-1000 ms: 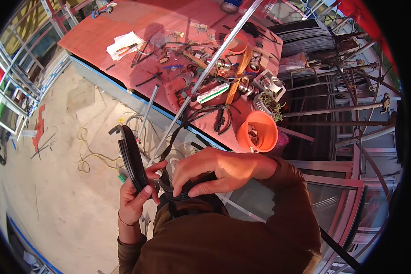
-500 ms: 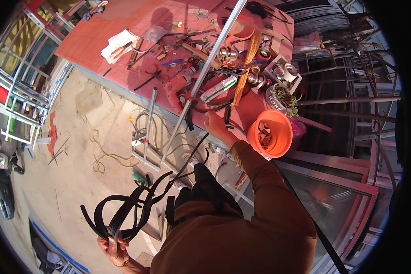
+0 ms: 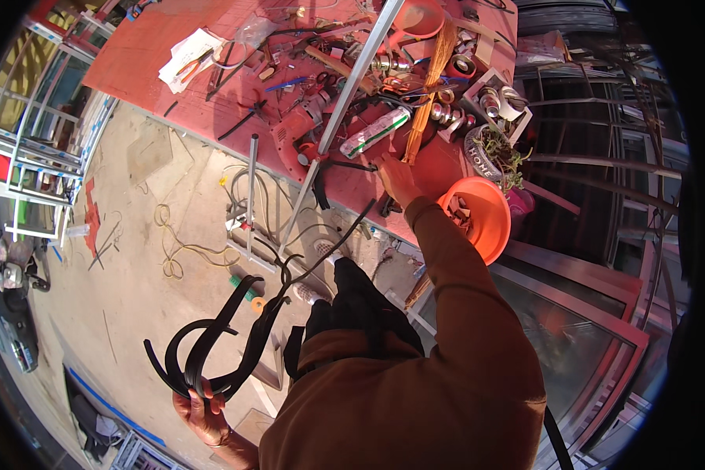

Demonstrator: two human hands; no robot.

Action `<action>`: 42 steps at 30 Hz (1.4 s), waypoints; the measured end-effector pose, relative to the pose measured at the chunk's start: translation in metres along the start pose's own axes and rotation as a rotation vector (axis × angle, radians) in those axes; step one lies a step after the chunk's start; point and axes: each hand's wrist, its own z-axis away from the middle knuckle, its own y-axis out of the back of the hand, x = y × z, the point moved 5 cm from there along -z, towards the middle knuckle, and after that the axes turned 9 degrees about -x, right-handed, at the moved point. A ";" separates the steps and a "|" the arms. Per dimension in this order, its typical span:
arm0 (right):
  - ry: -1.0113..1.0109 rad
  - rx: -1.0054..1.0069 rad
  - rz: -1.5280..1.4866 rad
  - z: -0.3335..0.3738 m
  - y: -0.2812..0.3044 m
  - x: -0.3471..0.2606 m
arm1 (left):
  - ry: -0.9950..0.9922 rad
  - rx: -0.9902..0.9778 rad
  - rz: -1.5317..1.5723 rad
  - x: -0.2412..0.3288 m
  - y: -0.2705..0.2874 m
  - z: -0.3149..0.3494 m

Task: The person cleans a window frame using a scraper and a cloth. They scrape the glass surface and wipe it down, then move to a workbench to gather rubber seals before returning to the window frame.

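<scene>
My left hand (image 3: pixel 200 413), low on the left, is closed around a bundle of black rubber strips (image 3: pixel 205 348). They loop above the hand, and one long strip trails up to the right toward the table. Over the near edge of the red table (image 3: pixel 204 117), my right hand (image 3: pixel 399 182) has its fingers bent together at the end of a short black strip (image 3: pixel 348 164). Left of it lies a red power drill (image 3: pixel 296 133), with a white-and-green tube (image 3: pixel 376 131) just beyond. An orange bucket (image 3: pixel 493 223) holding broken pieces stands beside my right wrist.
A metal bar (image 3: pixel 351 94) slants across the table edge. Tools, tape rolls, a straw brush (image 3: pixel 421 125) and a potted plant (image 3: pixel 489 151) crowd the tabletop. Cables (image 3: pixel 172 243) and metal frame pieces lie on the floor. Framed glass panels (image 3: pixel 560 329) lean at the right.
My right hand has moved farther over the table, to the short strip. The bundle in my left hand has shifted and its loops hang differently. The view has tilted slightly.
</scene>
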 end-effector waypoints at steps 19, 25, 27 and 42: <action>-0.070 1.068 -1.015 0.080 0.348 0.083 | 0.081 -0.133 -0.084 -0.007 -0.018 -0.018; 0.044 1.093 -1.010 0.099 0.423 0.045 | 0.080 -0.164 -0.091 -0.010 -0.012 -0.019; 0.093 1.066 -1.059 0.103 0.436 0.026 | 0.068 -0.134 -0.101 -0.011 -0.008 -0.018; 0.055 0.747 -1.103 0.078 0.405 -0.002 | 0.095 -0.042 -0.047 -0.030 0.006 0.001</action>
